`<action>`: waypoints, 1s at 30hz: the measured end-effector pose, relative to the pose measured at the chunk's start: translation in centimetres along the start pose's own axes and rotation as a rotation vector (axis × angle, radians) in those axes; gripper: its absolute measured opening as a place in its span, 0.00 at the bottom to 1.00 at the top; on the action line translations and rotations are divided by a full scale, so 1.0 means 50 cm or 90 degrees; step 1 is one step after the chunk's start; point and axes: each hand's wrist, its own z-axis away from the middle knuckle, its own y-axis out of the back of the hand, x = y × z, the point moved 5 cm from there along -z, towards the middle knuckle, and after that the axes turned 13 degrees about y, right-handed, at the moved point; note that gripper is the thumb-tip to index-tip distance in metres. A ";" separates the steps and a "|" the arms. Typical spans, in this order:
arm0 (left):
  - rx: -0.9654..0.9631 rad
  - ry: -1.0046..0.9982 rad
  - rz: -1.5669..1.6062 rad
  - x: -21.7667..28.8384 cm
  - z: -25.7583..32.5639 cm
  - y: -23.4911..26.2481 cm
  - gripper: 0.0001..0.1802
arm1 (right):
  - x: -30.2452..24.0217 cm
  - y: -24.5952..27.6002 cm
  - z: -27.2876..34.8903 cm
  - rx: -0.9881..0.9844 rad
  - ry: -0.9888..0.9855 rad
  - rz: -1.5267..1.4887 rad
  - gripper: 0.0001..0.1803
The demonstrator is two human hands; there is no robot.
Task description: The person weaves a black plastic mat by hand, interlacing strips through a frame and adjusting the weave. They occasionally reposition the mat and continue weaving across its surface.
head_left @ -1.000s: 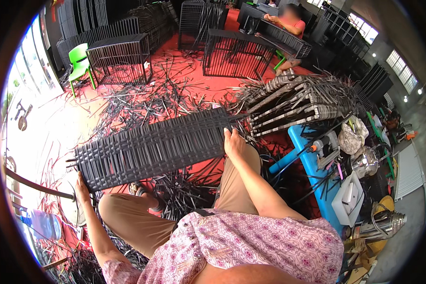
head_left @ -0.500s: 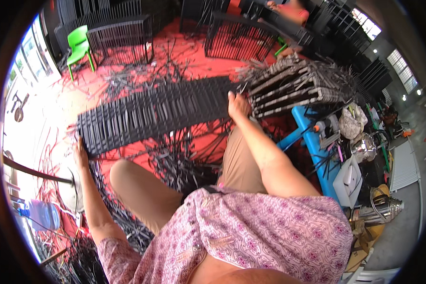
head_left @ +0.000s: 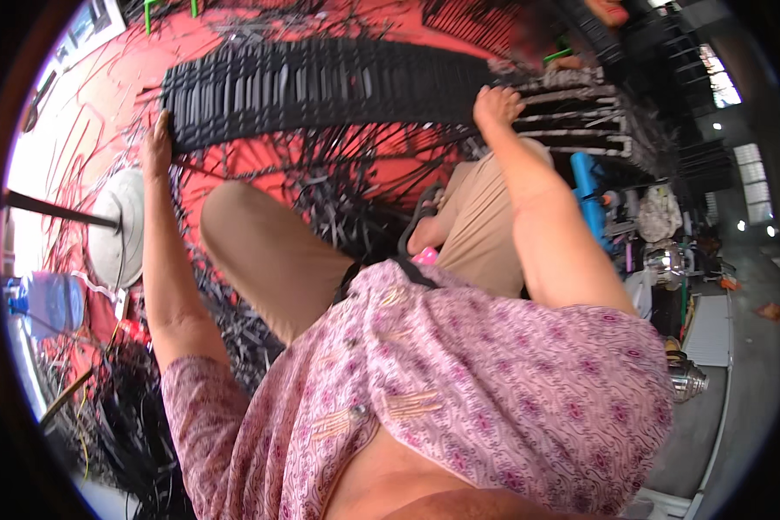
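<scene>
- Beyond the bent knees (head_left: 243, 212), a black woven panel (head_left: 321, 91) is held lengthwise across the red floor (head_left: 277, 178); whether its far edge is supported from below cannot be told.
- By the left hand (head_left: 158, 147) the panel's left end is grasped, with some fingers hidden behind it; by the right hand (head_left: 497, 108) the right end is clasped near its lower corner. How firmly cannot be told.
- Opposite ends are probably gripped so that the long piece is balanced and tilting is prevented.
- The left forearm is stretched almost straight forward; the right arm is reached forward and inward, slightly bent at the elbow.
- Loose black strips (head_left: 329, 208) are strewn beneath the panel, and frames (head_left: 572, 113) are stacked just beyond the right hand.
</scene>
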 end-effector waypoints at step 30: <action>-0.081 0.309 0.202 0.041 0.066 0.031 0.32 | 0.015 -0.050 -0.077 -0.076 0.018 -0.194 0.24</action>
